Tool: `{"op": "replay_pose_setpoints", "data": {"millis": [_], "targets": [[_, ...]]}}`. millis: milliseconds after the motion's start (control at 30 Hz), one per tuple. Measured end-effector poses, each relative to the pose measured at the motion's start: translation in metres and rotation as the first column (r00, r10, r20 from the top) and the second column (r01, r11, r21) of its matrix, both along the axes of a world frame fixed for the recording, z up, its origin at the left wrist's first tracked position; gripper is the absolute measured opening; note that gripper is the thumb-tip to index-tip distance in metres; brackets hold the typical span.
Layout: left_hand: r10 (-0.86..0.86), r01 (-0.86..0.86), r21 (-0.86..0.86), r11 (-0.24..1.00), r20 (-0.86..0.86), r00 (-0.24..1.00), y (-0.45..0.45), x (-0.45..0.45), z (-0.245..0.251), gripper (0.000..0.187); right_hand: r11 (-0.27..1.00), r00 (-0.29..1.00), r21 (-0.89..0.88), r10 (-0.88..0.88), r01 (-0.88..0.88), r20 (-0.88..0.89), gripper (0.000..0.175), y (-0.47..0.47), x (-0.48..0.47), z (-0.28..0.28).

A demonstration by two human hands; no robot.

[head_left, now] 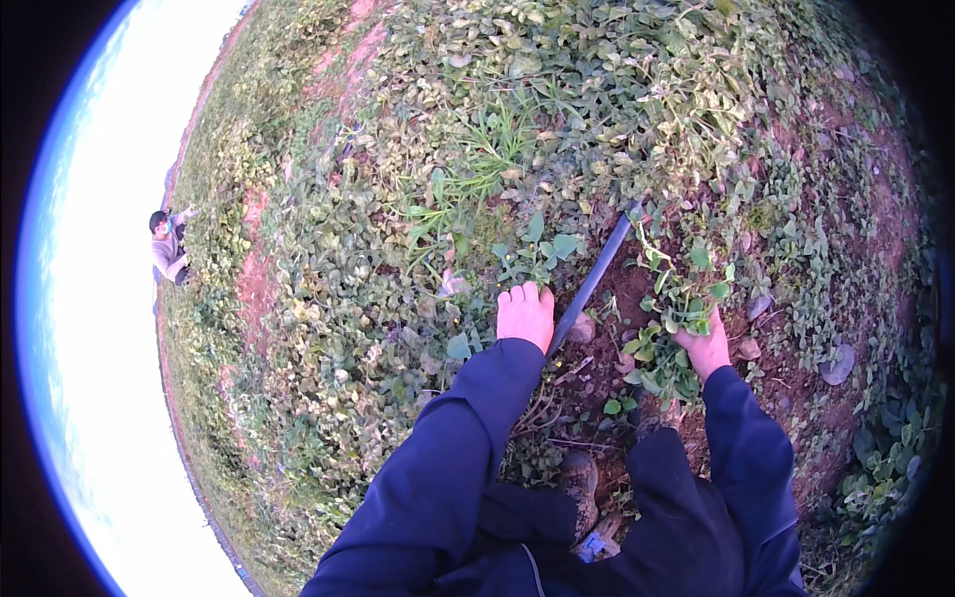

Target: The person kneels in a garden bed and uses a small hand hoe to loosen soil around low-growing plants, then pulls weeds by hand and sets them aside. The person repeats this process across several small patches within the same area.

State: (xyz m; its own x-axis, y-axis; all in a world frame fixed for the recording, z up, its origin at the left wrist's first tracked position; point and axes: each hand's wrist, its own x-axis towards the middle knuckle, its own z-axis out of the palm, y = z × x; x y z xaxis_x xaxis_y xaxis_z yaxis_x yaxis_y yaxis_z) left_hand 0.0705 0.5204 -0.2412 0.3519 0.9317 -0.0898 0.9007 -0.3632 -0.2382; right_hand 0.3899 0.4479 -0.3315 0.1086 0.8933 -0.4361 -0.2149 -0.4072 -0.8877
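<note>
My right hand (705, 347) grips a bunch of green leafy vines (671, 366), which hangs over bare reddish soil (625, 287). My left hand (524, 317) is lowered among the low plants with its fingers curled, just beside a broad-leaved green weed (548, 250). The leaves and the angle hide whether anything is in those fingers. Between both hands, a dark plastic irrigation pipe (597, 276) slants across the soil, its near end passing by my left wrist.
Stones (582, 328) lie in the soil near the pipe, and a larger flat one (837, 364) sits at right. Tall grass (489, 153) grows among dense crop foliage (321, 298). My muddy shoes (580, 485) stand below. Another person (170, 246) is far off at left.
</note>
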Motion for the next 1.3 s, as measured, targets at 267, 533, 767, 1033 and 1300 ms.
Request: {"op": "replay_pose_setpoints", "data": {"millis": [267, 533, 767, 1033, 1300], "targets": [[0.074, -0.096, -0.134, 0.986, -0.162, 0.984, 0.016, 0.009, -0.017, 0.023, 0.999, 0.996, -0.039, 0.019, -0.016, 0.087, 0.074, -0.001, 0.002, 0.003], [0.15, -0.257, -0.388, 0.885, -0.286, 0.947, 0.028, 0.019, 0.002, 0.026, 0.997, 1.0, -0.071, -0.019, 0.018, -0.009, 0.073, -0.001, 0.001, 0.007], [0.208, -0.311, -0.416, 0.854, -0.275, 0.939, 0.027, 0.018, 0.001, 0.029, 1.0, 0.997, -0.019, 0.022, -0.02, 0.069, 0.073, -0.001, 0.002, 0.004], [0.315, -0.407, -0.489, 0.771, -0.261, 0.912, 0.033, 0.011, -0.01, 0.027, 0.997, 0.987, 0.027, 0.071, -0.076, 0.147, 0.073, -0.002, 0.004, -0.002], [0.437, -0.512, -0.621, 0.594, -0.284, 0.853, 0.049, 0.007, -0.018, 0.031, 0.998, 0.991, 0.019, 0.055, -0.058, 0.119, 0.079, -0.002, 0.004, 0.005]]}}
